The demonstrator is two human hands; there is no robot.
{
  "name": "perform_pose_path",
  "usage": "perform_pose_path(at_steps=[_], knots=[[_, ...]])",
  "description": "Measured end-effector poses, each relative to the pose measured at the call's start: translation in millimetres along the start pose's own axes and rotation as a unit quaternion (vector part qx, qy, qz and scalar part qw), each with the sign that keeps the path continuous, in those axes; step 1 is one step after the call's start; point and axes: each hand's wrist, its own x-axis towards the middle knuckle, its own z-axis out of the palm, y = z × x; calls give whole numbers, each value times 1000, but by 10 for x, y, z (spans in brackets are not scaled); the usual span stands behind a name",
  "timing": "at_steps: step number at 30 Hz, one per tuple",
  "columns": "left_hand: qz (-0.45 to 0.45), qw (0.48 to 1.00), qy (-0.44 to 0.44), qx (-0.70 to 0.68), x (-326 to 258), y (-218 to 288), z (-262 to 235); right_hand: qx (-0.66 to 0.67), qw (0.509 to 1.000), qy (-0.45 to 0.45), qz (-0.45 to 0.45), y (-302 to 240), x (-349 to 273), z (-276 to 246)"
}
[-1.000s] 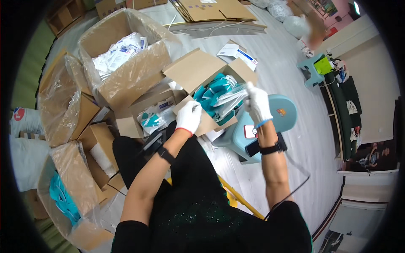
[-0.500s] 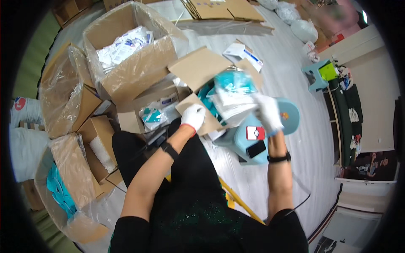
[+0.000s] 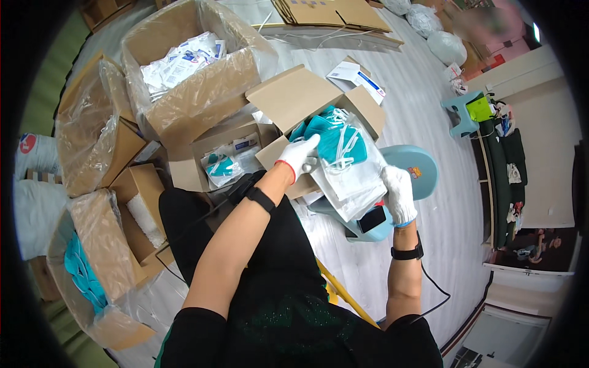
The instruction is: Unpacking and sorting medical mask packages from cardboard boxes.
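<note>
My left hand (image 3: 299,158), in a white glove with a red cuff, is at the left edge of teal cup-shaped face masks (image 3: 341,147) with white straps. Its thumb lies against the teal material and its other fingers curl by the edge. Beneath the masks hang clear plastic bags (image 3: 353,191), pinched along their right side by my white-gloved right hand (image 3: 399,191). The bundle is over an open cardboard box (image 3: 293,92), which has more teal masks inside, partly hidden. Black bands circle both my wrists.
A blue stool (image 3: 423,161) stands right of the box, with a dark phone (image 3: 372,219) on its near part. To the left are a small carton (image 3: 184,175) with a bagged mask and a large lined carton (image 3: 202,104) of white packets. A yellow bar (image 3: 346,297) lies near my legs.
My left hand has left the box flap and moved right to the masks. My right hand has steadied, and the bundle has come lower and nearer, covering the red-and-white item on the stool.
</note>
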Motion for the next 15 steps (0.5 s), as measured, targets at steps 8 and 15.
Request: perform_pose_path(at_steps=[8, 15], knots=[[62, 985, 69, -145, 279, -41, 2, -46, 998, 32, 2, 93, -364, -462], [7, 990, -44, -137, 282, -51, -7, 216, 966, 118, -80, -14, -544, -531]])
